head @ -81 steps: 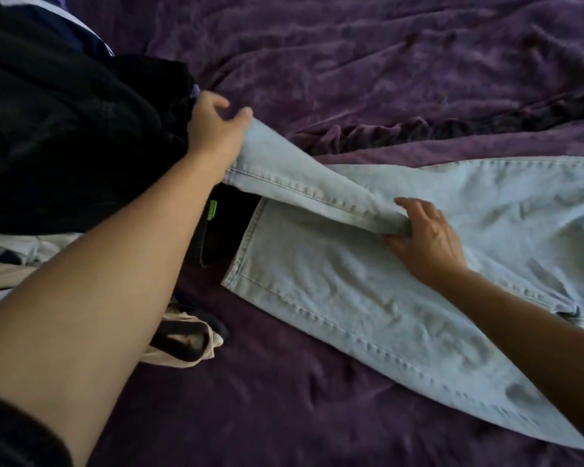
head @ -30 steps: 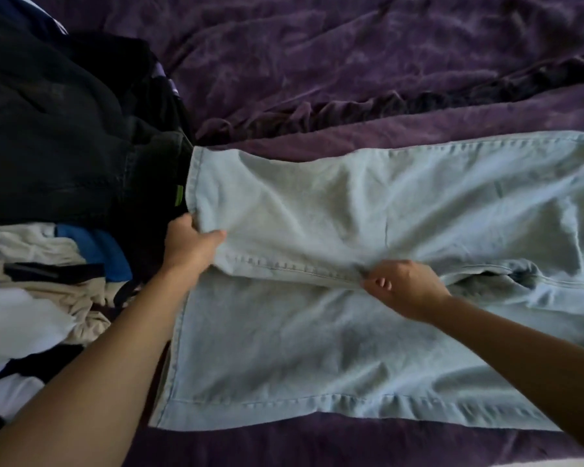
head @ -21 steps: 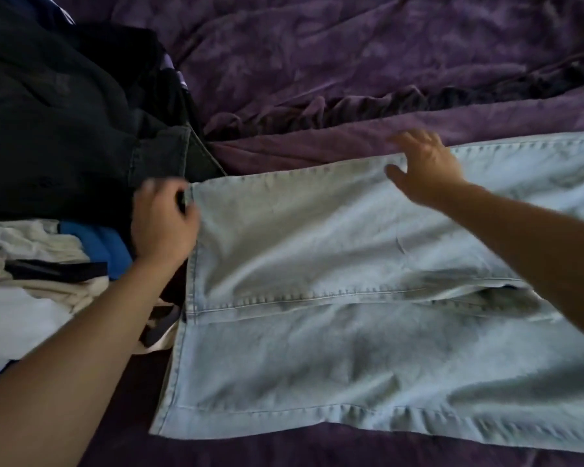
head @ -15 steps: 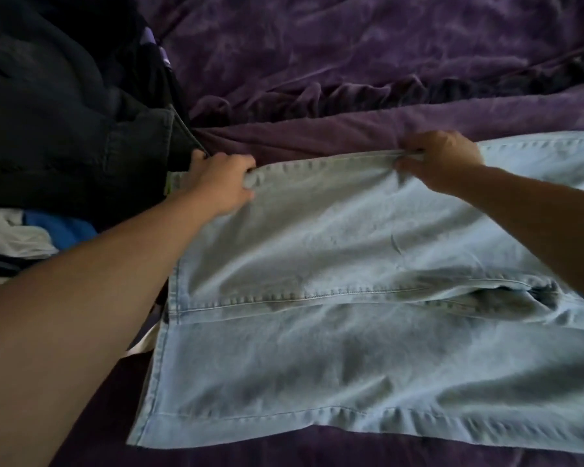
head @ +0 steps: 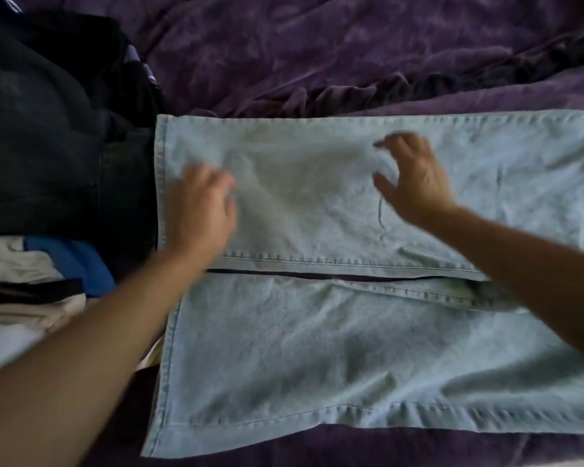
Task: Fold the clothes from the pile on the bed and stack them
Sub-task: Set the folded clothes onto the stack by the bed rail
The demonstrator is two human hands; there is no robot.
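Light blue jeans point(head: 304, 358) lie spread flat across the purple bed, both legs side by side with hems to the left and a narrow dark gap between them. My left hand point(head: 201, 210) lies blurred over the far leg near its hem, fingers relaxed, holding nothing. My right hand point(head: 410, 178) hovers over the middle of the same far leg, fingers spread and loosely bent, empty. The pile of unfolded clothes point(head: 48, 146) sits at the left, right against the hems.
The pile holds dark garments on top, a blue piece point(head: 71, 261) and white and beige cloth point(head: 11, 298) nearer me. A rumpled purple blanket point(head: 351, 48) covers the bed beyond the jeans and shows along the near edge.
Both hands let go of the far leg's outer edge and moved toward me onto its surface. The far leg now lies flatter, with a gap between the two legs.
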